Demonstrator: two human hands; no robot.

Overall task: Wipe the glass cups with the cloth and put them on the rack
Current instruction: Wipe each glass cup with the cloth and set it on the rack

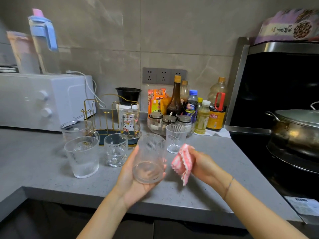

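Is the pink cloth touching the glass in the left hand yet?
Apart. Head view shows grey counter between the pink cloth and the glass in the left hand.

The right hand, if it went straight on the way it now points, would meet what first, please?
Beyond its cloth, probably the held glass in the left hand; depth unclear, possibly the small cup behind.
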